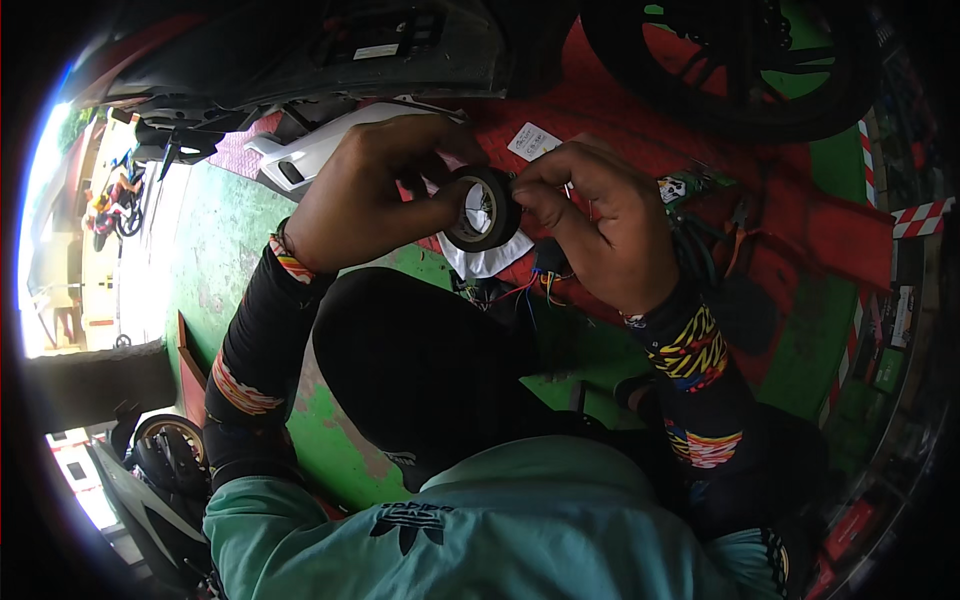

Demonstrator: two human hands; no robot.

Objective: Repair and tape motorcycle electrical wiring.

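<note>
My left hand (372, 195) grips a roll of black tape (508, 222), thumb and fingers on its left side. The roll is tilted so that its pale inner core shows. Close against its right edge, my right hand (612, 222) has thumb and forefinger pinched together. What lies between those fingertips is too small to make out, perhaps the tape's end. Below the roll is a white sheet or cloth (488, 262). Coloured wires (522, 290) with a black connector (549, 257) lie just beneath my right hand.
A motorcycle wheel (690, 108) stands at the far right, over a red platform (835, 235). Dark bodywork (420, 75) and a white panel (300, 165) are at the far left. Orange-handled pliers (737, 238) lie right of my right hand. A small white note (533, 141) lies beyond both hands.
</note>
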